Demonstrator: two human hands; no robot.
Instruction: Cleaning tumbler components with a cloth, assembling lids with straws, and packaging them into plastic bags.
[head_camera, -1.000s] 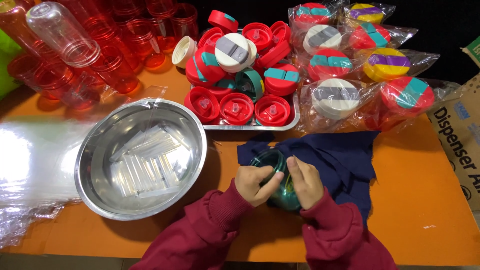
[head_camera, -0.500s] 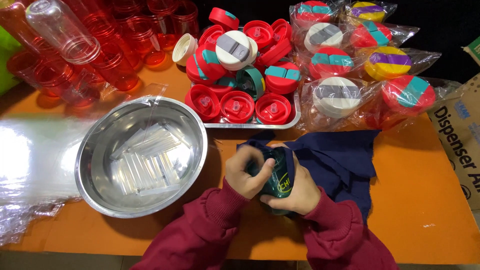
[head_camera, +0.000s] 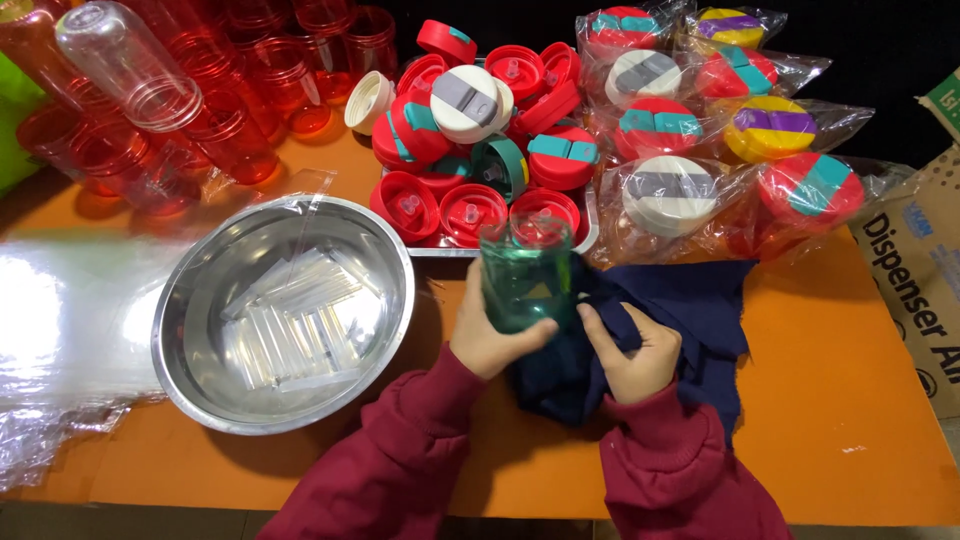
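My left hand (head_camera: 490, 335) grips a clear teal plastic bottle (head_camera: 527, 275) by its lower part and holds it tilted away from me over the orange table (head_camera: 830, 400). My right hand (head_camera: 630, 352) clutches a dark blue cloth (head_camera: 690, 310) that lies bunched beside and under the bottle's base. Both arms wear dark red sleeves.
A steel bowl (head_camera: 200, 385) holding clear plastic sleeves sits at the left. Behind the bottle a metal tray (head_camera: 590, 235) is heaped with red and white lids. Clear red bottles (head_camera: 230, 100) crowd the back left, bagged bottles with lids (head_camera: 740, 150) the back right. A cardboard box (head_camera: 920, 250) stands at the right edge.
The teal bottle has come up out of the cloth and now tilts forward in my left hand. My right hand has slid off the bottle onto the cloth.
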